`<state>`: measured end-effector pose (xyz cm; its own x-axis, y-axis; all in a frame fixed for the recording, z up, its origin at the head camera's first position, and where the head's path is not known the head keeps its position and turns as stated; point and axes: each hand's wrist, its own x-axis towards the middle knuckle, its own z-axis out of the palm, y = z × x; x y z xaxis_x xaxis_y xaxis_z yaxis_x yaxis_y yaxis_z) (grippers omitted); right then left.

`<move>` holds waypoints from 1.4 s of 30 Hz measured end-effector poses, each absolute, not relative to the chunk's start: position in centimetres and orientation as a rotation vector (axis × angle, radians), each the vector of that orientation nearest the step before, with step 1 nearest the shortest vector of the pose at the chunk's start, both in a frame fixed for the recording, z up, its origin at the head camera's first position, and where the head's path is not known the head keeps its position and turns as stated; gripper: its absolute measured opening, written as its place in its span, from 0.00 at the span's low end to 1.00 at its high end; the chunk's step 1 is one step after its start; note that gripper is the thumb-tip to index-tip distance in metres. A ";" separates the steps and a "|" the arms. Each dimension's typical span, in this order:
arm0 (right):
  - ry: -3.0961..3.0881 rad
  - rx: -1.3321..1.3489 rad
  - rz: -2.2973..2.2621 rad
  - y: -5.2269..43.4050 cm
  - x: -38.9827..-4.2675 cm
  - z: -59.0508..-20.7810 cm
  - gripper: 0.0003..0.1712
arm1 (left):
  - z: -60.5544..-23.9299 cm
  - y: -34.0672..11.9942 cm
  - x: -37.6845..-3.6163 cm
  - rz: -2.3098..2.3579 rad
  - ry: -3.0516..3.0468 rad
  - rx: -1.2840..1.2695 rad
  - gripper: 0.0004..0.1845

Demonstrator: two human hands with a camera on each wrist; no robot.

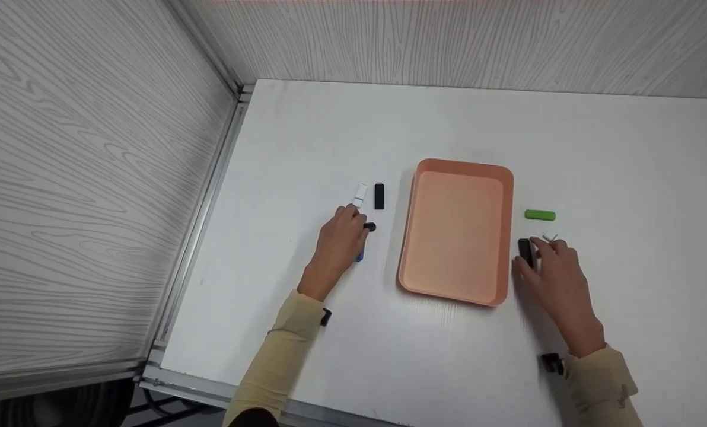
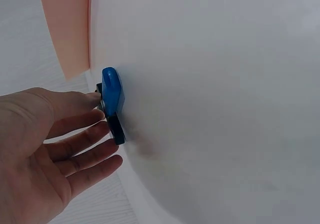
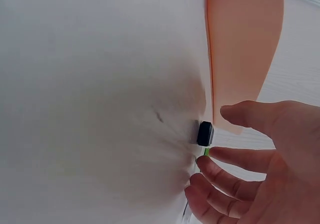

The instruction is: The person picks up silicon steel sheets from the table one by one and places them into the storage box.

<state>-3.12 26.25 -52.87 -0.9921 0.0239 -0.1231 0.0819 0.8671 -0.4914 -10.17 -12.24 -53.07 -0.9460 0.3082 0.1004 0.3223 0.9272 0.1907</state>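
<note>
A blue stick [image 2: 112, 89] lies on the white table with a small black piece [image 2: 116, 129] against it. My left hand [image 2: 102, 119] reaches them with straight fingers, the fingertips touching both. In the head view this hand [image 1: 359, 231] covers most of the blue stick [image 1: 360, 256], left of the orange tray [image 1: 457, 231]. My right hand [image 1: 534, 252] is spread at a black stick [image 1: 525, 252] by the tray's right rim. In the right wrist view, thumb and forefinger stand either side of that black stick [image 3: 205, 133] without closing on it.
A white stick [image 1: 360, 193] and another black stick [image 1: 379, 196] lie just beyond my left hand. A green stick [image 1: 540, 215] and a small metal clip [image 1: 550, 238] lie beyond my right hand. Grey wood-grain walls close the left and back sides.
</note>
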 end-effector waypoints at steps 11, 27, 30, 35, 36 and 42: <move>2.931 0.077 -0.802 26.2 -3.5 -52.8 0.30 | -52.7 -12.0 -10.6 -0.312 -3.084 -0.544 0.12; 2.969 0.110 -0.802 25.9 -3.4 -52.9 0.26 | -52.8 -11.7 -10.7 -0.305 -3.076 -0.605 0.10; 2.983 0.108 -0.803 25.8 -3.3 -53.0 0.24 | -52.6 -11.7 -10.7 -0.303 -3.095 -0.604 0.10; 2.995 0.111 -0.822 25.8 -3.2 -53.0 0.20 | -52.0 -11.4 -10.8 -0.311 -3.115 -0.607 0.12; 2.992 0.114 -0.826 25.7 -3.2 -53.0 0.20 | -51.8 -11.3 -10.9 -0.313 -3.115 -0.613 0.12; 2.986 0.101 -0.864 25.7 -3.0 -53.0 0.18 | -50.3 -10.5 -11.1 -0.352 -3.084 -0.669 0.13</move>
<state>-3.04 25.66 -52.97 -0.9974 0.0537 -0.0487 0.0714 0.8437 -0.5321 -11.09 -10.46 -50.27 -0.9107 0.4128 0.0139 0.4053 0.8867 0.2226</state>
